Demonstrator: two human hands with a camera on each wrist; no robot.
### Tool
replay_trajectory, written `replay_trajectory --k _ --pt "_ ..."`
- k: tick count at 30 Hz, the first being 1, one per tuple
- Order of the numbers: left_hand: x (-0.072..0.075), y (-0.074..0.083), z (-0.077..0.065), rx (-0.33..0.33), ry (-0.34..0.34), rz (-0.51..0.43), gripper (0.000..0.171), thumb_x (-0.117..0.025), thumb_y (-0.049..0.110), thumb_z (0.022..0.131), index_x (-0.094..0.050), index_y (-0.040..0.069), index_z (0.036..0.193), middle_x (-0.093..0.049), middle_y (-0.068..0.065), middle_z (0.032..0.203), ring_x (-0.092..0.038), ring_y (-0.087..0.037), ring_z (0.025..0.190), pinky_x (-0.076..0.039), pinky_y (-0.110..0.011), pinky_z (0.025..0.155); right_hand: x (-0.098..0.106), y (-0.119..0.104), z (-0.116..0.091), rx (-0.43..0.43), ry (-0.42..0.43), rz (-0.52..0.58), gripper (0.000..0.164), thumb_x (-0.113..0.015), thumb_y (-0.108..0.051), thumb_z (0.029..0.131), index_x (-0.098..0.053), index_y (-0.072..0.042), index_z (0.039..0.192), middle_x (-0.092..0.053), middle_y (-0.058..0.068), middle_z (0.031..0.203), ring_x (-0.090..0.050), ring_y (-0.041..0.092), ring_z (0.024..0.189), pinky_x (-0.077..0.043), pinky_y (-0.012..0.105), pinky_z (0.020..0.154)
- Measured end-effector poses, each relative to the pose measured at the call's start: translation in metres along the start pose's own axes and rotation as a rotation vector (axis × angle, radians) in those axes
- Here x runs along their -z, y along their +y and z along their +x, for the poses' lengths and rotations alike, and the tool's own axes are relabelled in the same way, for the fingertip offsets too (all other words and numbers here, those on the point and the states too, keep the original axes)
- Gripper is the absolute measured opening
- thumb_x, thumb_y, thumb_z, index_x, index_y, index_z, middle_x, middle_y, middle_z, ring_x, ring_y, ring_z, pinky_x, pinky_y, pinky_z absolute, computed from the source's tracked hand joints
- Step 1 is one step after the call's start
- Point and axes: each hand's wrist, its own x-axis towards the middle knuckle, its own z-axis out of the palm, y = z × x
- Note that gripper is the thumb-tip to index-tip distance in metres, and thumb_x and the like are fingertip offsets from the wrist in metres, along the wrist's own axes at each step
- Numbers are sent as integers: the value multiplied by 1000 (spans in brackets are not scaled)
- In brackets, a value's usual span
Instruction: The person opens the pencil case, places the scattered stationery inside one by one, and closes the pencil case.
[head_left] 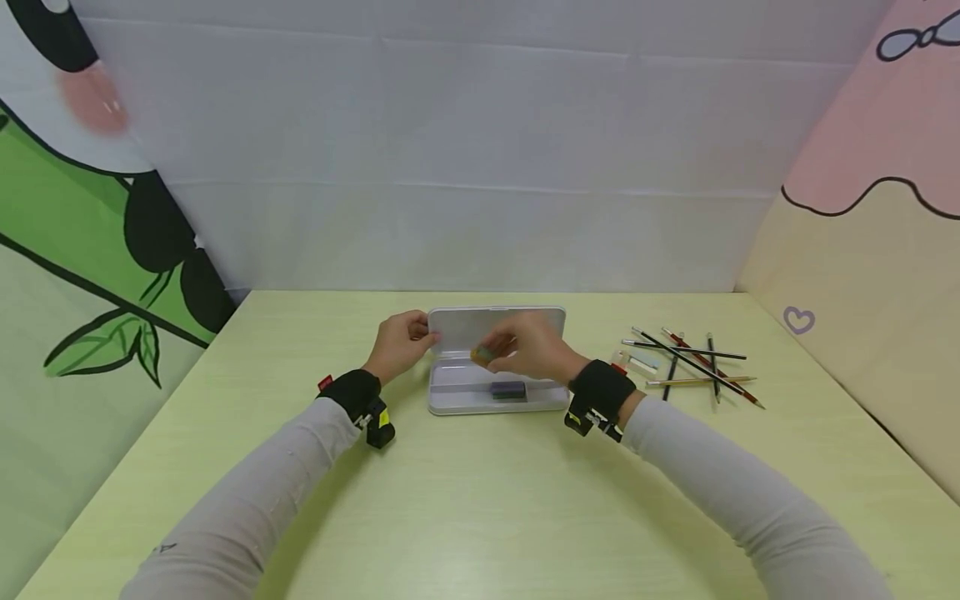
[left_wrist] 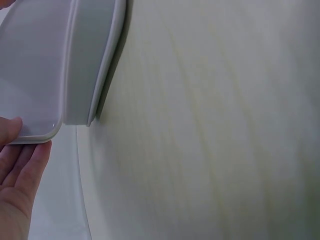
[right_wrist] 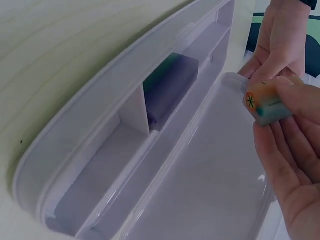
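A white pencil case (head_left: 452, 403) lies on the table with its lid (head_left: 452, 321) raised at the back. My left hand (head_left: 400, 343) pinches the lid's left edge, thumb on the inner face and fingers behind, as the left wrist view shows. Above the case, my right hand (head_left: 531, 347) holds a small orange-and-green block (right_wrist: 267, 102), perhaps an eraser, between thumb and fingers. It is apart from the tray below. A dark purple block (right_wrist: 172, 90) with a green end sits in a tray compartment, beside a divider (right_wrist: 135, 107).
Several pencils (head_left: 693, 358) lie crossed in a loose pile to the right of the case. By the right wrist, a small whitish block (head_left: 643, 363) is partly hidden. Printed cloth walls (head_left: 480, 167) stand behind and beside the table.
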Motion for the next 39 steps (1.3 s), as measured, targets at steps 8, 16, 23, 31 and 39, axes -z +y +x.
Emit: replay_trajectory --k 8,16,23,31,39 --pt "1 1 -1 -20 4 7 15 -67 8 88 -64 -3 98 -72 -24 94 -69 -35 89 -57 -41 78 -17 -1 9 47 -95 -112 23 -80 -6 76 -75 -5 99 -76 6 90 -71 11 78 -56 14 70" --pt "-1 2 -1 -17 10 3 16 -67 6 87 -64 -4 99 -72 -25 95 -70 -36 91 -58 -44 82 -33 7 16 84 -151 -179 23 -82 -9 74 -77 -7 97 -76 4 88 -70 9 76 -54 12 68" --pt "-3 0 1 -6 7 -14 16 -66 5 88 -64 -4 100 -72 -24 96 -70 -35 92 -58 -44 84 -35 8 18 112 -208 -179 23 -79 -5 76 -76 -4 99 -76 6 87 -68 9 74 -52 12 66" --pt "-3 1 4 -19 11 -22 15 -65 3 87 -64 -5 100 -72 -24 95 -70 -35 91 -59 -44 84 -36 11 17 96 -231 -202 23 -77 -3 77 -76 -4 100 -75 6 91 -66 10 78 -51 13 67" --pt "-2 0 3 -38 2 0 15 -63 0 86 -63 -7 100 -71 -26 93 -70 -35 89 -59 -42 83 -33 12 11 103 -229 -252 25 -75 -1 77 -75 -4 102 -72 8 90 -62 12 79 -48 14 67"
